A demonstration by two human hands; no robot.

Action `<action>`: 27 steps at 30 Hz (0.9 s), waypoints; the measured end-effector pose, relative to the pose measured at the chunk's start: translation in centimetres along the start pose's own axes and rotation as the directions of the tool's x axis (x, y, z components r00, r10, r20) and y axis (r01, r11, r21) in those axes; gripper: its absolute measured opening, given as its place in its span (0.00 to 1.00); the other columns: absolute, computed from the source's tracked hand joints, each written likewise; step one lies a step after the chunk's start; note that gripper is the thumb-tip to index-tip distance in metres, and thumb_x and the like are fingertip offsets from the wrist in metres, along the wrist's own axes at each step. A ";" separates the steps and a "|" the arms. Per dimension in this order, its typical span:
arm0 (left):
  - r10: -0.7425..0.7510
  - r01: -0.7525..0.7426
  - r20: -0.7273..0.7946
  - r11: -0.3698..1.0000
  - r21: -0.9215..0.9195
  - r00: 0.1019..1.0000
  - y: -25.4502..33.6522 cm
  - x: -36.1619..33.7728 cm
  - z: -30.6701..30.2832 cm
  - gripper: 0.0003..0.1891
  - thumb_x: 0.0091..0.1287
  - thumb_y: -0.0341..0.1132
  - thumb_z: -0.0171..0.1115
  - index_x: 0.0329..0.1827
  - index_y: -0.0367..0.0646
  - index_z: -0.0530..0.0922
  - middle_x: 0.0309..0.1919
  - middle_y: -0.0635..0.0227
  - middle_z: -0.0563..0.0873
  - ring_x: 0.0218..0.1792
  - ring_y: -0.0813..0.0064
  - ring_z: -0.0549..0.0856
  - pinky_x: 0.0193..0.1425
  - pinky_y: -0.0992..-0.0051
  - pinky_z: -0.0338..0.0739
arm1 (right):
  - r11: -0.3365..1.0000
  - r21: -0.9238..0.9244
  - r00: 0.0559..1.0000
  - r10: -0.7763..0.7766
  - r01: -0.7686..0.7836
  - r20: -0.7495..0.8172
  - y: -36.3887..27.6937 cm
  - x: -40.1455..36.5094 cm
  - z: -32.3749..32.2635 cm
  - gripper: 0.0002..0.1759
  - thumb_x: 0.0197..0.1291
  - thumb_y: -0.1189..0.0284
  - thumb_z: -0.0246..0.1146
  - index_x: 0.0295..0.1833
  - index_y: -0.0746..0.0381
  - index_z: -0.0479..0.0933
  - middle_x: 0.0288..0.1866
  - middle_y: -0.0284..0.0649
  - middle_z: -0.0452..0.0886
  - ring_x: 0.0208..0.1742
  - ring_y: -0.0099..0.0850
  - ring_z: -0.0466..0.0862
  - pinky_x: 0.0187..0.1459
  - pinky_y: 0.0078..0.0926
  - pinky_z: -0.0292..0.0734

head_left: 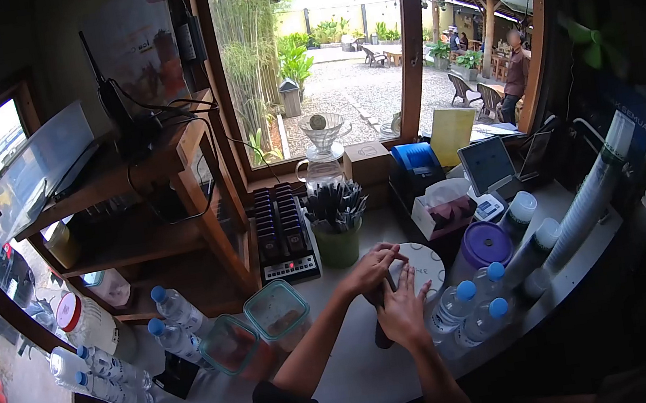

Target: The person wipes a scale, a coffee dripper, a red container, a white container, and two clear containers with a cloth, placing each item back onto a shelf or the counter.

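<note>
A round white disc-topped object (427,263) with dark marks along its rim stands on the counter in front of me. My left hand (371,269) reaches to its left edge, fingers bent together around something dark that is mostly hidden. Just below, my right hand (404,309) lies with fingers stretched out over the near left edge of the disc, close to the left fingertips. A dark handle-like piece (382,336) shows beneath my right hand, and I cannot tell what it belongs to.
Water bottles (453,307) and a purple-lidded tub (487,244) stand at the right, near stacked cups (592,186). Left are glass containers (276,309) and more bottles (176,306). Behind sit a green pot (340,248), a pager rack (285,235) and a tissue box (440,210). A person (517,78) is outside.
</note>
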State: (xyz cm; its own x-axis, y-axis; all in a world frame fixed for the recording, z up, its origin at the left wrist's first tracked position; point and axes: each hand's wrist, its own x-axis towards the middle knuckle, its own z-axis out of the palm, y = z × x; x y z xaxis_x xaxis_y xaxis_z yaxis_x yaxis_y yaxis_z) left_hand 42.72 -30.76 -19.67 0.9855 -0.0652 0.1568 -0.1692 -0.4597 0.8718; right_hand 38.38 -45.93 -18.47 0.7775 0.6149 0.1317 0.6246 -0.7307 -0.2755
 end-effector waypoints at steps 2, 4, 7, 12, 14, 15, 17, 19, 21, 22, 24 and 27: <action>-0.092 0.108 -0.144 0.988 0.107 0.985 0.7 -1.9 -0.3 0.26 0.74 0.53 0.41 0.55 0.42 0.78 0.57 0.49 0.70 0.60 0.53 0.73 0.65 0.62 0.66 | 0.990 0.097 0.994 -0.108 0.106 0.017 -0.2 -0.6 -0.4 0.34 0.59 0.65 0.55 0.71 0.61 0.60 0.73 0.66 0.49 0.77 0.54 0.45 0.70 0.66 0.32; -0.207 0.296 -0.317 0.918 0.263 0.925 3.5 -4.9 -0.4 0.26 0.73 0.55 0.43 0.55 0.41 0.76 0.54 0.47 0.70 0.55 0.50 0.76 0.62 0.59 0.69 | 0.947 0.226 0.968 -0.247 0.229 0.053 -0.1 -0.7 -0.3 0.33 0.58 0.65 0.55 0.70 0.62 0.62 0.73 0.64 0.50 0.77 0.52 0.46 0.71 0.63 0.31; -0.456 0.617 -0.449 0.714 0.330 0.769 5.5 -7.9 -1.1 0.34 0.71 0.61 0.38 0.66 0.38 0.61 0.56 0.42 0.67 0.55 0.42 0.76 0.61 0.55 0.70 | 0.835 0.374 0.907 -0.420 0.404 -0.042 -0.1 -0.7 0.1 0.23 0.61 0.67 0.55 0.60 0.64 0.72 0.66 0.54 0.67 0.72 0.44 0.61 0.71 0.55 0.41; -0.455 0.539 -0.482 0.841 0.043 0.748 4.0 -10.0 -1.3 0.40 0.71 0.64 0.29 0.70 0.35 0.54 0.63 0.38 0.61 0.65 0.41 0.64 0.70 0.57 0.57 | 0.673 0.620 0.867 -0.066 0.404 -0.493 0.1 1.0 -0.8 0.11 0.67 0.71 0.54 0.46 0.65 0.79 0.54 0.45 0.79 0.56 0.40 0.77 0.61 0.35 0.64; -0.437 0.374 -0.475 0.900 -0.226 0.764 3.0 -10.2 -1.0 0.41 0.71 0.64 0.31 0.73 0.34 0.49 0.66 0.39 0.57 0.71 0.46 0.55 0.74 0.60 0.47 | 0.599 0.740 0.835 0.205 0.305 -0.510 0.7 1.7 1.2 0.14 0.69 0.68 0.52 0.49 0.67 0.77 0.55 0.45 0.77 0.55 0.38 0.78 0.60 0.33 0.66; -0.391 0.293 -0.560 0.920 -0.260 0.730 2.9 -10.3 -0.4 0.41 0.72 0.63 0.32 0.73 0.33 0.49 0.67 0.40 0.57 0.71 0.47 0.55 0.75 0.61 0.46 | 0.412 0.876 0.884 0.269 0.253 -0.382 1.6 2.3 2.5 0.17 0.70 0.65 0.51 0.51 0.68 0.75 0.56 0.46 0.76 0.55 0.38 0.77 0.60 0.33 0.67; -0.301 0.119 -0.717 0.949 -0.293 0.629 2.5 -10.7 1.9 0.41 0.72 0.62 0.35 0.72 0.32 0.49 0.68 0.41 0.56 0.72 0.49 0.54 0.75 0.62 0.46 | 0.092 0.994 0.922 0.377 0.057 -0.087 2.0 3.1 4.5 0.23 0.71 0.60 0.50 0.54 0.70 0.72 0.56 0.48 0.75 0.55 0.36 0.77 0.59 0.31 0.69; -0.249 -0.001 -0.771 0.951 -0.309 0.587 2.4 -11.8 3.5 0.41 0.71 0.55 0.47 0.73 0.32 0.46 0.70 0.44 0.54 0.72 0.53 0.54 0.75 0.63 0.46 | -0.149 0.972 0.852 0.471 -0.180 0.230 1.8 3.3 5.9 0.29 0.70 0.54 0.49 0.58 0.73 0.67 0.56 0.50 0.74 0.55 0.35 0.77 0.58 0.29 0.71; -0.123 -0.215 -0.783 0.925 -0.313 0.610 0.3 -12.7 5.1 0.52 0.60 0.56 0.65 0.74 0.35 0.43 0.70 0.46 0.54 0.72 0.54 0.55 0.75 0.62 0.48 | -0.282 0.954 0.879 0.425 -0.101 0.219 1.8 3.5 6.7 0.34 0.68 0.51 0.50 0.59 0.74 0.66 0.56 0.52 0.73 0.55 0.36 0.77 0.56 0.29 0.73; -0.039 -0.170 -0.763 0.966 -0.192 0.645 -0.3 -13.0 5.2 0.56 0.54 0.54 0.70 0.73 0.36 0.42 0.70 0.48 0.53 0.72 0.54 0.55 0.75 0.61 0.49 | -0.329 0.940 0.889 0.399 -0.089 0.224 1.6 3.3 6.2 0.33 0.68 0.51 0.50 0.59 0.74 0.66 0.56 0.52 0.73 0.55 0.36 0.77 0.57 0.28 0.73; 0.113 -0.097 -0.683 0.993 0.063 0.722 -1.1 -13.8 5.1 0.64 0.42 0.52 0.80 0.73 0.39 0.40 0.69 0.51 0.52 0.72 0.55 0.56 0.75 0.60 0.51 | -0.351 0.932 0.889 0.392 -0.095 0.238 1.5 3.0 6.0 0.32 0.69 0.53 0.48 0.60 0.73 0.66 0.57 0.51 0.73 0.55 0.36 0.78 0.57 0.27 0.73; 0.114 -0.181 -0.624 0.983 -0.045 0.774 -1.6 -13.7 4.6 0.73 0.27 0.46 0.87 0.72 0.41 0.39 0.69 0.50 0.51 0.71 0.53 0.57 0.74 0.58 0.55 | -0.295 0.955 0.886 0.430 -0.045 0.175 3.4 3.6 8.5 0.29 0.71 0.55 0.46 0.61 0.71 0.67 0.57 0.49 0.74 0.55 0.35 0.78 0.58 0.27 0.73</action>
State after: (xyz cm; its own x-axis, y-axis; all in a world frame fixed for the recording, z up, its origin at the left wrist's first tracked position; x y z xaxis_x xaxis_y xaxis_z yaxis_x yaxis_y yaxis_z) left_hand 29.53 -33.20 -25.29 0.7336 0.4496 0.5097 -0.3449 -0.3999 0.8492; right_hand 42.69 -43.70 -27.06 0.9445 0.2823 -0.1681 -0.2890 0.4706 -0.8337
